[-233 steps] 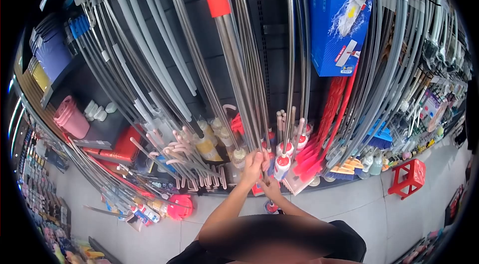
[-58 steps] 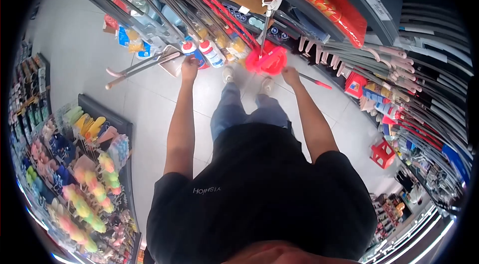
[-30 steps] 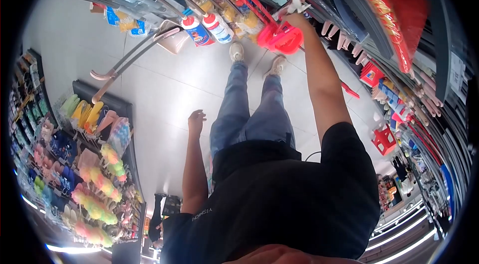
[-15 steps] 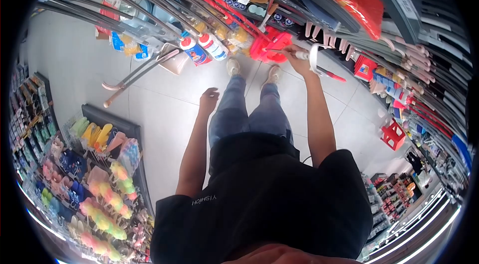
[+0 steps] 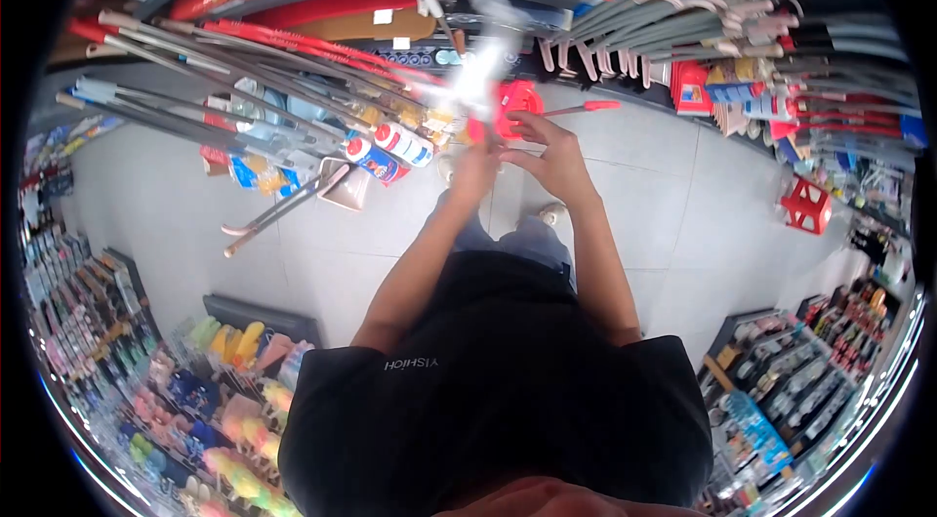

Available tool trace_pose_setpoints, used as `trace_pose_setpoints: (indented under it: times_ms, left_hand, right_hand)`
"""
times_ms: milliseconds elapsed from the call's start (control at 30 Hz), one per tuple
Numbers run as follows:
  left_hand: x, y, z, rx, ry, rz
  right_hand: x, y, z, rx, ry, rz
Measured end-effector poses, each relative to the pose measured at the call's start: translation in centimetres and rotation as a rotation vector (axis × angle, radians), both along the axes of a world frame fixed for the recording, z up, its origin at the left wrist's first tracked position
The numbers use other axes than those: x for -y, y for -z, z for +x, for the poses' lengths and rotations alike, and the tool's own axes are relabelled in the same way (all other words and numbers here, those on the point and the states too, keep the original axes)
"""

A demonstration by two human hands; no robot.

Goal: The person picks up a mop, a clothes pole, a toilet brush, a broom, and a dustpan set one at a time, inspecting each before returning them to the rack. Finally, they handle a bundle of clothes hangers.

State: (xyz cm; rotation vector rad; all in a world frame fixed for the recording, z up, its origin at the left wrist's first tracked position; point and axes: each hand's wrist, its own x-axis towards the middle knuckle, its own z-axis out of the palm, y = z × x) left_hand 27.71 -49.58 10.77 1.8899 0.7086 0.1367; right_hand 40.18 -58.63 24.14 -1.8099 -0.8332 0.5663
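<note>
My left hand is closed round the lower end of a white tool, which stands up away from me and is smeared by motion. Close beside it, my right hand has its fingers spread and bent, with the tips near the left hand. Beyond both hands lies a red plastic item on the floor, and a thin red-ended stick points out to its right.
Bottles with red caps and a pink dustpan stand left of my feet. Long poles lean at the far left. Mop handles crowd the right rack. A red stool stands on the tiled floor.
The white tool has gone from my right hand to my left and now stands upright further left. My left hand has come up to the middle, and my view has turned to the right.
</note>
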Motion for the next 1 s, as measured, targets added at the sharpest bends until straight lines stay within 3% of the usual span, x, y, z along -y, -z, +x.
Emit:
trace_pose_setpoints:
  times_ms: [67,133,200,300,400,500,600,667,867,900,1000]
  left_hand:
    - [0.0,-3.2,0.5,0.049,-0.153,-0.164]
    - [0.3,-4.9,0.9,0.260,-0.169,-0.359]
    - [0.9,-5.3,1.1,0.321,-0.105,-0.489]
    - [4.5,-10.0,2.1,0.294,-0.132,-0.630]
    - [9.7,-10.0,3.1,0.286,-0.159,-0.677]
    - [14.8,-10.4,4.3,0.364,-0.072,-0.715]
    - [19.9,-13.8,6.8,0.364,0.000,-0.794]
    - [22.3,-12.5,8.4,0.279,0.038,-0.827]
    - [31.7,-14.7,14.0,0.257,0.331,-0.948]
    - [32.8,-14.9,14.8,0.221,0.313,-0.964]
    - [35.6,-13.9,17.2,0.439,0.304,-0.992]
  right_hand:
    - [4.8,1.0,0.7,-0.023,0.025,-0.159]
    - [10.1,4.1,0.7,-0.132,0.048,-0.352]
    - [16.5,11.2,-0.8,0.170,0.130,-0.325]
    - [23.5,11.2,-1.7,-0.143,0.335,-0.431]
    - [30.4,10.6,-0.8,-0.820,0.632,-0.050]
    - [36.4,9.4,-0.6,-0.067,0.553,-0.191]
    - [40.6,9.0,0.3,0.485,0.469,-0.236]
    - [44.8,11.0,1.0,0.213,0.469,-0.292]
    - [54.4,10.2,1.7,-0.029,0.648,-0.217]
    - [56.0,9.9,1.7,0.031,0.610,-0.209]
    - [60.4,9.3,1.1,-0.066,0.591,-0.212]
